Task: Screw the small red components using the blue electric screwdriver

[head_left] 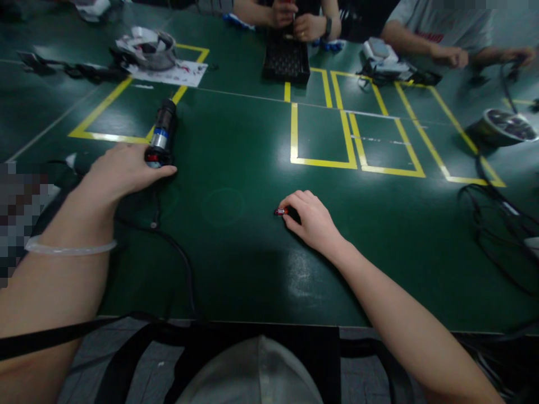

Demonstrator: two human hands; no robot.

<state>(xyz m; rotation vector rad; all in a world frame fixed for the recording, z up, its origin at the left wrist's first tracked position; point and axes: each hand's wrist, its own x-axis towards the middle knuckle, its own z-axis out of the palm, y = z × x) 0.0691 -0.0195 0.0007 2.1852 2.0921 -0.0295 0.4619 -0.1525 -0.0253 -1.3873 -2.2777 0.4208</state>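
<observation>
My left hand (122,171) lies on the green table (236,247) at the left, fingers curled against the near end of a black and blue corded power tool (161,134) that lies on its side. Its black cord (177,252) runs back toward the table's front edge. My right hand (309,219) rests near the table's middle with its fingers pinched on a small red part (281,211), which touches the tabletop.
Yellow tape outlines (349,140) mark boxes on the table. A black tray (286,59) sits at the far edge before another person's hands (295,22). A second person's arms (450,53) rest at the far right. A bowl (503,126) and cables (497,224) lie at the right; clutter (147,50) at the far left.
</observation>
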